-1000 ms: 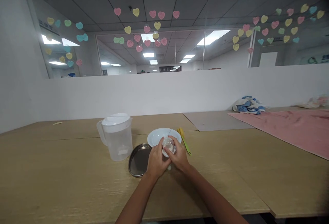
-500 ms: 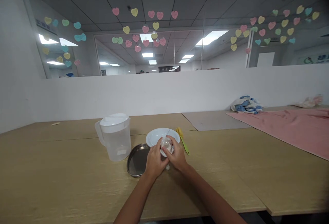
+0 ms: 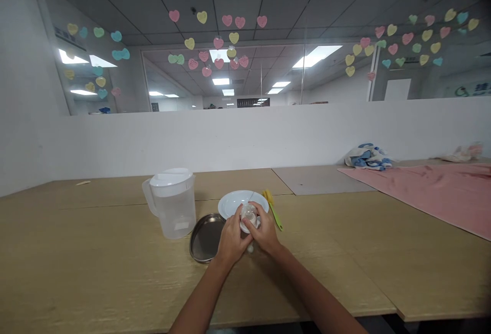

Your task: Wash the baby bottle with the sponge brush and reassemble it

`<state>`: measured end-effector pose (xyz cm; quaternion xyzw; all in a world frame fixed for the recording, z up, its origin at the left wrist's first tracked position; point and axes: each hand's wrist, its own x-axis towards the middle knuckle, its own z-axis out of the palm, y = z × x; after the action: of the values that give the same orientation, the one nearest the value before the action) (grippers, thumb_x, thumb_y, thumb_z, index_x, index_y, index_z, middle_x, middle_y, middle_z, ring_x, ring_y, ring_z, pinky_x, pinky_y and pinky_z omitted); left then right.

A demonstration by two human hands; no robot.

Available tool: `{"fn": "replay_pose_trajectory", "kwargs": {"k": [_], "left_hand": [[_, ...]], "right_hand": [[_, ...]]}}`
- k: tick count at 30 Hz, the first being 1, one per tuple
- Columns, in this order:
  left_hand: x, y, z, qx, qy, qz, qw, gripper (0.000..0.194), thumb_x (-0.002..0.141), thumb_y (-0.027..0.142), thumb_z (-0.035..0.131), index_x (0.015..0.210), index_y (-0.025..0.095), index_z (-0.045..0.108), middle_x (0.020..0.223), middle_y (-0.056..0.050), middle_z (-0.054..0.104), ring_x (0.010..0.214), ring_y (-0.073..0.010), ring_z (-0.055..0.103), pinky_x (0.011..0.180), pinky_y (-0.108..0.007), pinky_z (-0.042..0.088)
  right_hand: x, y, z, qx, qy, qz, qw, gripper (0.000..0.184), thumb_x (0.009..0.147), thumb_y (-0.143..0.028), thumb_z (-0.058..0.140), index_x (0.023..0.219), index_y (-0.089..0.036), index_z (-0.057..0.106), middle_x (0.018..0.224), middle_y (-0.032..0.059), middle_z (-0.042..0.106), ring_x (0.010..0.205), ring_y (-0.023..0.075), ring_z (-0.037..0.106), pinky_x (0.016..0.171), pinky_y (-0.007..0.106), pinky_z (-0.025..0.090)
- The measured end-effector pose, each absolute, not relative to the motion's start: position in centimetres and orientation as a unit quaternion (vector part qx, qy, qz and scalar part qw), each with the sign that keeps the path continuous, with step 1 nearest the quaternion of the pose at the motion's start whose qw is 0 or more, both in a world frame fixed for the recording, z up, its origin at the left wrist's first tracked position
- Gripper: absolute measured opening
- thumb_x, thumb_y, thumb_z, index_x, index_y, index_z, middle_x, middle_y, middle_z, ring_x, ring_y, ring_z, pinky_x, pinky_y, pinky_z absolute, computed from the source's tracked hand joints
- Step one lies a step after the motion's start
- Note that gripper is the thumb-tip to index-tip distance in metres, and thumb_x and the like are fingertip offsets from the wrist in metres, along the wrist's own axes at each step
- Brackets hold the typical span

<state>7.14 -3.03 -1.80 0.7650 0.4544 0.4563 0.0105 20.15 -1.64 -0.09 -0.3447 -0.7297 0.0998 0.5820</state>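
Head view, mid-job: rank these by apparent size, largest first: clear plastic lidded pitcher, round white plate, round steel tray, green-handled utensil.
1. Clear plastic lidded pitcher and round white plate: they look alike, so I can't rank them.
2. Round steel tray, partly hidden.
3. Green-handled utensil with yellow head.

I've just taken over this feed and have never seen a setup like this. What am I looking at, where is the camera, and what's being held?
There's no machine here: these are a person's two bare hands, seen from one camera worn on their head, looking forward and down. The left hand and right hand together hold a small clear container over a white plate. Also on the wooden table are a lidded plastic pitcher, a round metal tray and a yellow-and-green utensil.
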Motion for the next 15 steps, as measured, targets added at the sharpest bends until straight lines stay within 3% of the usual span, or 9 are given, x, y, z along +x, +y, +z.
{"fn": "replay_pose_trajectory", "kwargs": {"k": [5, 10, 15], "left_hand": [[7.08, -2.79, -1.81, 0.767, 0.450, 0.454, 0.059, 0.068, 0.080, 0.037, 0.051, 0.137, 0.013, 0.024, 0.118, -0.013, 0.055, 0.114, -0.0241, 0.047, 0.096, -0.039, 0.037], [6.97, -2.59, -1.95, 0.769, 0.447, 0.451, 0.073, 0.068, 0.079, 0.036, 0.053, 0.137, 0.015, 0.024, 0.120, -0.013, 0.054, 0.114, -0.0244, 0.047, 0.097, -0.040, 0.036], [6.93, -2.43, -2.13, 0.770, 0.452, 0.449, 0.034, 0.068, 0.078, 0.041, 0.054, 0.136, 0.015, 0.027, 0.124, -0.014, 0.052, 0.109, -0.0242, 0.051, 0.093, -0.039, 0.039]], "right_hand": [[20.23, -1.42, 0.22, -0.353, -0.710, 0.163, 0.587, 0.040, 0.073, -0.036, 0.059, 0.107, -0.016, 0.055, 0.088, 0.0058, 0.065, 0.078, 0.0193, 0.060, 0.071, 0.029, 0.048], [20.24, -1.38, 0.43, -0.356, -0.704, 0.175, 0.589, 0.041, 0.071, -0.037, 0.061, 0.105, -0.015, 0.057, 0.087, 0.0062, 0.065, 0.077, 0.0191, 0.060, 0.071, 0.029, 0.047], [20.53, -1.20, 0.04, -0.348, -0.672, 0.094, 0.647, 0.049, 0.074, -0.036, 0.061, 0.117, -0.017, 0.050, 0.111, 0.0092, 0.058, 0.095, 0.0208, 0.056, 0.084, 0.034, 0.045]]}}
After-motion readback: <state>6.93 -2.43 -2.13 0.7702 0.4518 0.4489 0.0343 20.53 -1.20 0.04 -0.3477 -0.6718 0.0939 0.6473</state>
